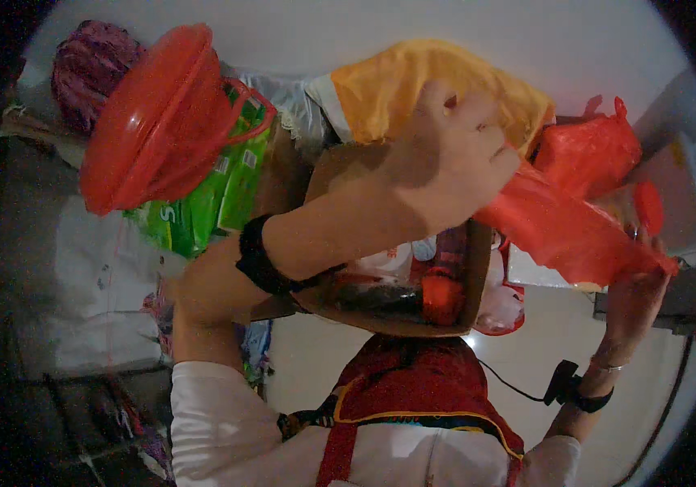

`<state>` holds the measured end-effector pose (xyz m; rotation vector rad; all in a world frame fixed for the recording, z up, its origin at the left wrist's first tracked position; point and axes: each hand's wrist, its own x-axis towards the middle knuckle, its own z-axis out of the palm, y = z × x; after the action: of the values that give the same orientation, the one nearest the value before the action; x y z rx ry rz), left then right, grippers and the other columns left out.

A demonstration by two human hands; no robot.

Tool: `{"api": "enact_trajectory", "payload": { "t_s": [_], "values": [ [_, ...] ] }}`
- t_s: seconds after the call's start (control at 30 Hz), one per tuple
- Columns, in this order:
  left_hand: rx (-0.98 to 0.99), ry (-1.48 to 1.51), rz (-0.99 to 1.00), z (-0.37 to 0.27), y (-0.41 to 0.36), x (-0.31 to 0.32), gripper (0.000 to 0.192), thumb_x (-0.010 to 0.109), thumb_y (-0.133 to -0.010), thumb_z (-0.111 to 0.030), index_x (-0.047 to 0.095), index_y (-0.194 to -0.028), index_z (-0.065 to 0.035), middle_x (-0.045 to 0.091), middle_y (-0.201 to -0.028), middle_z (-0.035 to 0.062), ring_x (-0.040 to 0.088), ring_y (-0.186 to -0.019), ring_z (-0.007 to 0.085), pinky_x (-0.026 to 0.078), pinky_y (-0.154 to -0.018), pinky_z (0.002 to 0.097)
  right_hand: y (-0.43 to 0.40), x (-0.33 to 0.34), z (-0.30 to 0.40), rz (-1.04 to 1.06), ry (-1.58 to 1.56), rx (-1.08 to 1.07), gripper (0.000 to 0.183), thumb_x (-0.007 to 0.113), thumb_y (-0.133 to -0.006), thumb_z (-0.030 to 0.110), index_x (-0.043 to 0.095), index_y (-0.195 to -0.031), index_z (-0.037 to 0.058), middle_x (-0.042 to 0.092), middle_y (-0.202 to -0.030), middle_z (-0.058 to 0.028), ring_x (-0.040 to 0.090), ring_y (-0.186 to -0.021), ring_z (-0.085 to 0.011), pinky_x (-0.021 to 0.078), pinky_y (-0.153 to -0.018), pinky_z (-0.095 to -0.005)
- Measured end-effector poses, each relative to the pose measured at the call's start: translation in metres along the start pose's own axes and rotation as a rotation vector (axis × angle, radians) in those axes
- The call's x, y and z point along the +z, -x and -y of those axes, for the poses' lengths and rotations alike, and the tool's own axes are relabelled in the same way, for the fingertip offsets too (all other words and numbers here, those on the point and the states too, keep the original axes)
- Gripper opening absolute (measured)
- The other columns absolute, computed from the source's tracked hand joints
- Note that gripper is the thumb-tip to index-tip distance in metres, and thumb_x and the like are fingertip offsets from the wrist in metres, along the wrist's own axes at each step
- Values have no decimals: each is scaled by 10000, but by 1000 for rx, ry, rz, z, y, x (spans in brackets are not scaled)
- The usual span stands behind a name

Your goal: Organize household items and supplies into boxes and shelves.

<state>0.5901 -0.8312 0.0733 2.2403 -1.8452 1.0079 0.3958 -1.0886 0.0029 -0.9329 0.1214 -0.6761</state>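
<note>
A red plastic bag (pixel 561 225) is stretched between my two hands. My left hand (pixel 457 152), slightly blurred, is closed at its left end, above an open cardboard box (pixel 479 274). At the right, my right hand (pixel 643 268) grips the other end of the bag. My left forearm crosses over the box and hides part of its inside. Within the box lie a dark bottle (pixel 378 299) with an orange-red cap (pixel 442 297) and some other packed items. Both of my wrists wear black straps.
A red plastic basin-like container (pixel 147 122) sits over green packages (pixel 202 210) at the left. Behind the box is a yellow-orange cloth or bag (pixel 378 91). A tied red bag (pixel 591 152) stands at back right. A cable (pixel 512 386) hangs from the device on my right wrist.
</note>
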Motion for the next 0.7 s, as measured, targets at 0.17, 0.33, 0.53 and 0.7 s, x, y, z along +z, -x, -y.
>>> {"api": "enact_trajectory", "payload": {
  "t_s": [0.17,0.33,0.53,0.7],
  "values": [
    [-207,563,0,19,20,8,178,570,-717,-153,597,-884,-99,581,-821,66,534,-802,245,434,-702,344,1,-18,-19,247,-498,240,392,429,-881,277,403,-1203,54,551,-1043,-106,543,-934,-132,511,-735,-271],
    [-671,1369,176,0,26,12,130,549,-788,-117,582,-902,-63,571,-840,34,538,-817,129,423,-729,259,2,45,-33,-24,-269,273,423,345,-886,436,445,-1106,88,315,-522,33,261,-401,-78,301,-414,-214],
    [-801,1709,92,-32,21,31,257,574,-773,-87,509,-1016,-34,526,-896,29,502,-855,91,402,-771,236,16,66,-49,110,-123,418,488,321,-867,502,419,-1090,79,264,-476,39,248,-397,-78,246,-405,-225],
    [-471,1427,149,-63,30,19,412,625,-737,-137,462,-1107,-54,534,-1016,82,528,-940,175,422,-792,309,36,79,-57,265,209,455,679,564,-734,535,346,-1170,63,481,-614,23,459,-511,-91,376,-486,-220]
  ]
}}
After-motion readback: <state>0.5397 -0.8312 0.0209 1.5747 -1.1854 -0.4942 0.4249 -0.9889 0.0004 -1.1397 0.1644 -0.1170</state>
